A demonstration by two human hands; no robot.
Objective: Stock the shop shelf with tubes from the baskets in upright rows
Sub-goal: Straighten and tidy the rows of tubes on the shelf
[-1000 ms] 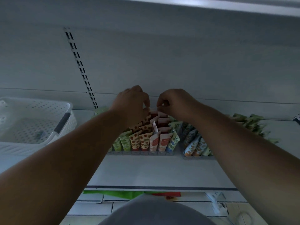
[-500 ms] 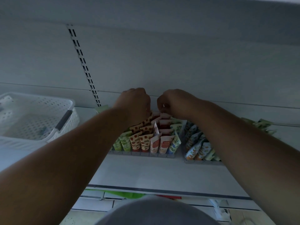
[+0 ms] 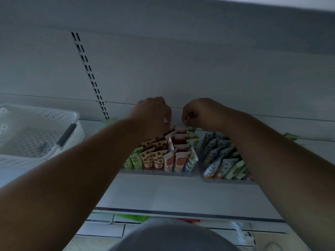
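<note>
Both hands, left hand (image 3: 154, 115) and right hand (image 3: 201, 115), pinch tube tops at the far end of the rows of tubes (image 3: 168, 153) (white basket (image 3: 54, 124) left); next, likely seat them upright.

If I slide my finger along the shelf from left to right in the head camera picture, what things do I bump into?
White basket → slotted rail on the back wall → tray of red and green tubes with both hands above its back rows → tray of blue and orange tubes → loose green tubes at the far right.
</note>
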